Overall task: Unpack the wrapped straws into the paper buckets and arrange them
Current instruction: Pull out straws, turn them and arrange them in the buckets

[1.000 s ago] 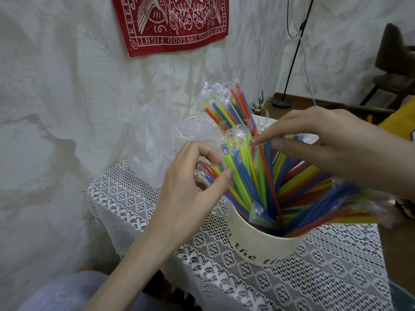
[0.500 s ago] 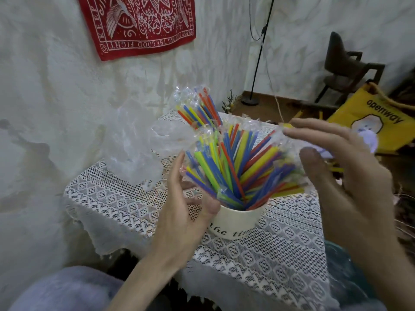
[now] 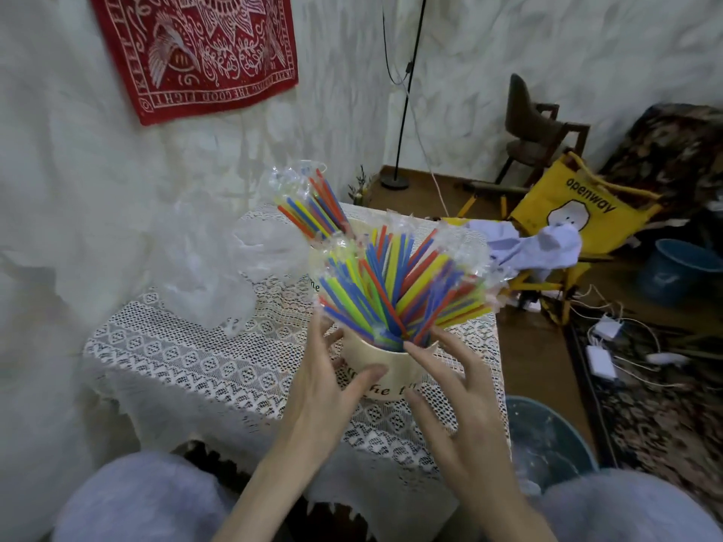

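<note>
A cream paper bucket (image 3: 385, 371) with black lettering stands near the table's front edge. Wrapped straws (image 3: 395, 291) in red, blue, yellow and green fan out of it. My left hand (image 3: 324, 385) is at the bucket's left side, fingers spread and the thumb lying on its front. My right hand (image 3: 450, 397) is at its right side with spread fingers, the fingertips at the rim below the straws. Neither hand holds a straw. Behind stands a second bucket (image 3: 315, 267), mostly hidden, with its own bunch of wrapped straws (image 3: 309, 213).
Crumpled clear plastic wrapping (image 3: 219, 275) lies on the lace-covered table (image 3: 176, 357) to the left. On the floor to the right are a teal basin (image 3: 547, 436), a yellow bag (image 3: 579, 213), a blue pail (image 3: 680, 271) and cables with chargers (image 3: 602, 346).
Both hands came down from the straw tops to the sides of the near bucket. The straws now fan out untouched, and the view has pulled back.
</note>
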